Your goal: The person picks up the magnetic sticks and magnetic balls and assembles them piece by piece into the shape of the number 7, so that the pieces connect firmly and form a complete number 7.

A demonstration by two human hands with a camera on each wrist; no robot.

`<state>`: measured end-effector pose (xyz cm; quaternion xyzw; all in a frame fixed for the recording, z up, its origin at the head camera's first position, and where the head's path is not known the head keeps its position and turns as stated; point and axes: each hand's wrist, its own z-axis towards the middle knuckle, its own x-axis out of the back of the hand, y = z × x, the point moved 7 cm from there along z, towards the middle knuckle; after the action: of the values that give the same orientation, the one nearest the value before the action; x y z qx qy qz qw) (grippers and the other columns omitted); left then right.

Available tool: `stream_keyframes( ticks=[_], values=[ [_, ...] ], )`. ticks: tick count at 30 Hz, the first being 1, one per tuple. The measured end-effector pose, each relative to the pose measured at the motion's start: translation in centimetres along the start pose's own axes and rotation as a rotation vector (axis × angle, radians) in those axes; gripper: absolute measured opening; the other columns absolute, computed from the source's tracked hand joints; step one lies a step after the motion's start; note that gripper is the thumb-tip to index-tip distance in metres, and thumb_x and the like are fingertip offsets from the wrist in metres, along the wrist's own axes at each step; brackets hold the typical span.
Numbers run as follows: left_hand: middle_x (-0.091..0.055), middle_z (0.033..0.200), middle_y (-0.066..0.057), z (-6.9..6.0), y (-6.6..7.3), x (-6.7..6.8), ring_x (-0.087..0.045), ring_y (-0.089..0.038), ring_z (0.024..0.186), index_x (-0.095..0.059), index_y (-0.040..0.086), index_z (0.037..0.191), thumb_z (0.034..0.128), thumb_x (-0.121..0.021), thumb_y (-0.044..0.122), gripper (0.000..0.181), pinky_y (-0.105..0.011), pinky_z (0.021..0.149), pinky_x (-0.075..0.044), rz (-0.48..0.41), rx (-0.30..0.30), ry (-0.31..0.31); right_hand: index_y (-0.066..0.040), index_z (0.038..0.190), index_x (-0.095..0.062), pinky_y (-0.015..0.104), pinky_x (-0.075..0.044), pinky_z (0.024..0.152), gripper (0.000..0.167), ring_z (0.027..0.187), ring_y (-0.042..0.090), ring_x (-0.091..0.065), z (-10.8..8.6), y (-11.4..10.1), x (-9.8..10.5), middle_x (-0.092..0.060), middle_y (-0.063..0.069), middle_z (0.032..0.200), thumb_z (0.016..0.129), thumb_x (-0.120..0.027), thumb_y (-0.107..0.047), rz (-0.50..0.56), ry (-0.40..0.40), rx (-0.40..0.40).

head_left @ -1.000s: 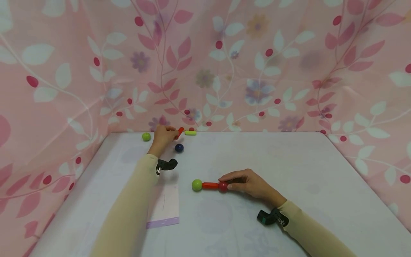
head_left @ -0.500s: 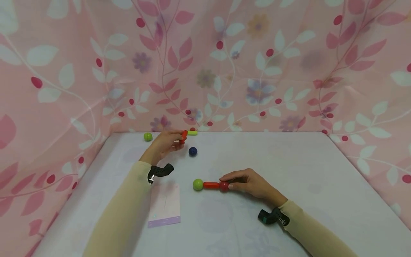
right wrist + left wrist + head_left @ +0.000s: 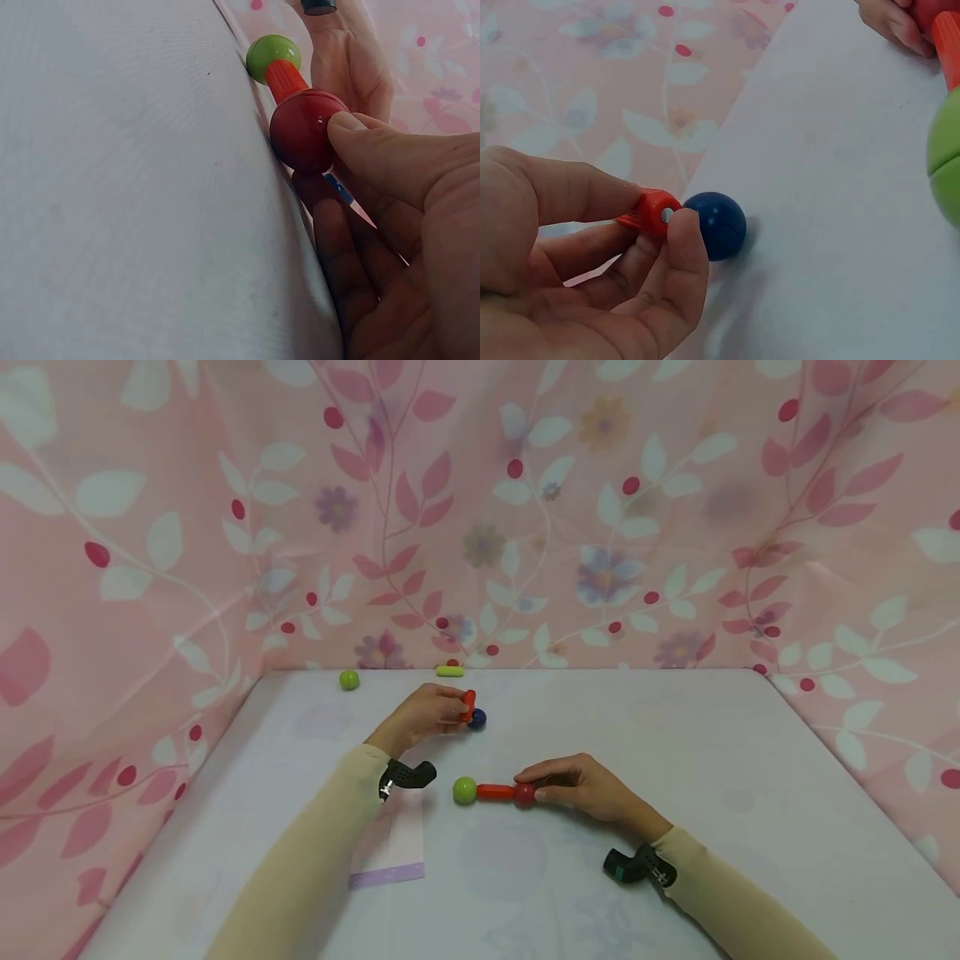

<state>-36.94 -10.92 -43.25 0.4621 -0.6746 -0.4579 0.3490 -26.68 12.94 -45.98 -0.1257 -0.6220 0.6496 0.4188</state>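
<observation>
My left hand (image 3: 429, 714) pinches a short red stick (image 3: 468, 704) between thumb and fingers, right beside a dark blue ball (image 3: 477, 719). In the left wrist view the stick (image 3: 654, 212) shows a pale spot on its end, and a fingertip lies against or very near the blue ball (image 3: 718, 225). My right hand (image 3: 588, 789) grips the dark red ball (image 3: 524, 794), which is joined by a red stick (image 3: 495, 792) to a green ball (image 3: 464, 790). In the right wrist view my thumb presses on the red ball (image 3: 306, 131).
Near the back edge of the white table (image 3: 637, 718) lie another green ball (image 3: 349, 680) and a yellow-green stick (image 3: 450, 671). A pale card with a purple edge (image 3: 387, 876) lies partly under my left forearm. Flowered pink cloth (image 3: 480, 543) hangs behind the table.
My left hand has come right and nearer with the red stick. The blue ball has shifted to the right along with it. My right hand stays on the red ball.
</observation>
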Motion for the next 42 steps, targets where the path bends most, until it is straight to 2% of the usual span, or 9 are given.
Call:
stream_keyframes(
  ticks=[7, 14, 20, 27, 34, 38, 42],
  values=[
    [-0.064, 0.124, -0.019, 0.5, -0.8, -0.4, -0.063, -0.027, 0.102, -0.057, -0.004, 0.142, 0.1010, -0.062, 0.006, 0.042, -0.037, 0.093, -0.055, 0.065, -0.001, 0.004, -0.012, 0.133, -0.072, 0.037, -0.049, 0.102, 0.033, 0.125, 0.027, -0.061, 0.2, 0.3, 0.0, -0.069, 0.002, 0.132, 0.101, -0.068, -0.006, 0.004, 0.000, -0.012],
    [-0.064, 0.124, -0.020, -0.3, -0.6, -0.6, -0.065, -0.026, 0.104, -0.056, -0.006, 0.141, 0.1003, -0.061, 0.005, 0.043, -0.038, 0.093, -0.056, 0.018, -0.035, -0.019, -0.010, 0.133, -0.072, 0.037, -0.050, 0.101, 0.033, 0.124, 0.027, -0.062, 0.3, 0.3, -0.2, -0.069, 0.003, 0.133, 0.101, -0.068, -0.005, 0.010, -0.006, 0.000],
    [-0.062, 0.128, -0.021, -2.6, 0.3, -0.7, -0.064, -0.030, 0.108, -0.060, -0.002, 0.138, 0.1013, -0.064, 0.010, 0.039, -0.037, 0.093, -0.056, 0.003, -0.065, -0.051, -0.014, 0.133, -0.073, 0.036, -0.050, 0.101, 0.033, 0.123, 0.025, -0.062, 0.5, 0.2, 0.0, -0.070, 0.000, 0.131, 0.101, -0.069, -0.008, -0.020, 0.004, -0.030],
    [-0.065, 0.125, -0.017, -6.6, 0.4, -1.8, -0.064, -0.029, 0.107, -0.064, -0.001, 0.134, 0.1001, -0.069, 0.013, 0.037, -0.036, 0.094, -0.055, -0.043, -0.110, -0.065, -0.013, 0.133, -0.073, 0.036, -0.049, 0.102, 0.032, 0.124, 0.026, -0.062, 0.5, 0.4, -0.1, -0.070, 0.001, 0.131, 0.101, -0.069, -0.007, -0.001, -0.001, -0.043],
    [-0.068, 0.122, -0.016, -9.9, -0.9, -3.9, -0.068, -0.027, 0.105, -0.067, -0.002, 0.130, 0.0967, -0.074, 0.016, 0.038, -0.038, 0.095, -0.055, -0.037, -0.133, -0.109, -0.012, 0.132, -0.073, 0.036, -0.050, 0.100, 0.032, 0.122, 0.025, -0.063, 0.6, 0.3, 0.1, -0.070, 0.001, 0.131, 0.101, -0.069, -0.007, -0.012, 0.011, -0.034],
    [-0.069, 0.120, -0.015, -10.9, -2.1, -4.7, -0.068, -0.028, 0.104, -0.071, -0.001, 0.123, 0.0938, -0.077, 0.016, 0.034, -0.041, 0.097, -0.054, -0.047, -0.126, -0.115, -0.011, 0.132, -0.073, 0.035, -0.051, 0.099, 0.032, 0.121, 0.027, -0.064, 0.5, 0.1, 0.2, -0.070, 0.003, 0.130, 0.100, -0.069, -0.005, 0.005, 0.016, -0.023],
    [-0.072, 0.116, -0.014, -11.5, -3.5, -5.5, -0.069, -0.026, 0.100, -0.074, 0.000, 0.119, 0.0919, -0.078, 0.017, 0.032, -0.040, 0.093, -0.055, -0.024, -0.114, -0.131, -0.010, 0.132, -0.072, 0.035, -0.051, 0.099, 0.033, 0.121, 0.028, -0.063, 0.5, 0.3, 0.1, -0.069, 0.004, 0.132, 0.100, -0.068, -0.004, 0.022, 0.012, -0.015]
  ],
)
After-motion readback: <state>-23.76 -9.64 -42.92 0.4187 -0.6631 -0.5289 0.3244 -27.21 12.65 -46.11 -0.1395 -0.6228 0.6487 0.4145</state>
